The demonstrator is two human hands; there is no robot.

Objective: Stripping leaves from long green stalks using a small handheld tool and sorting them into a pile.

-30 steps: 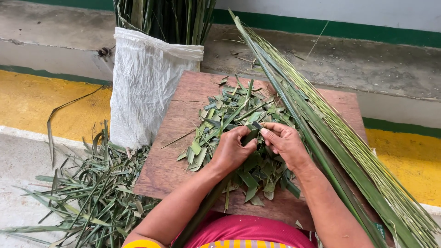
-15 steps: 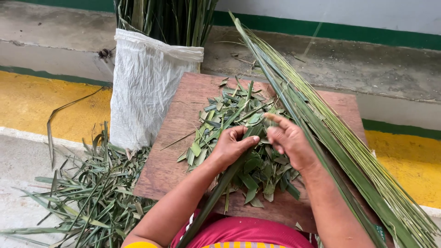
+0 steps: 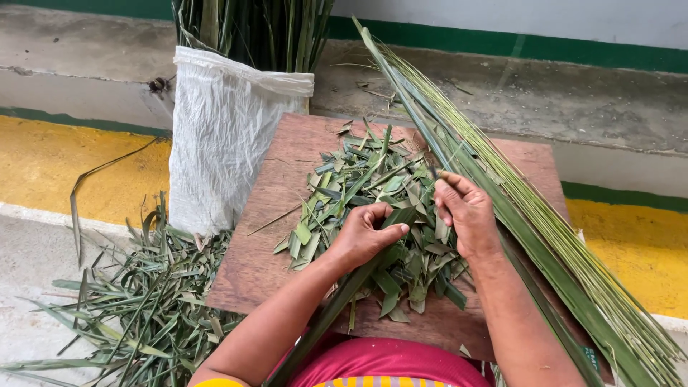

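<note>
My left hand pinches a long green palm leaf strip that runs from my lap up across the wooden board. My right hand is just to the right, fingers curled around something thin at the strip's upper end; what it grips is hidden. Both hands hover over a pile of cut green leaf pieces on the board.
A long bundle of thin green leaf ribs lies diagonally along the board's right side. A white woven sack full of upright leaves stands at the left. Discarded leaf strips litter the floor at lower left. Yellow painted curb behind.
My hands have drawn slightly apart. The right hand has lifted up and to the right, while the left keeps pinching the strip.
</note>
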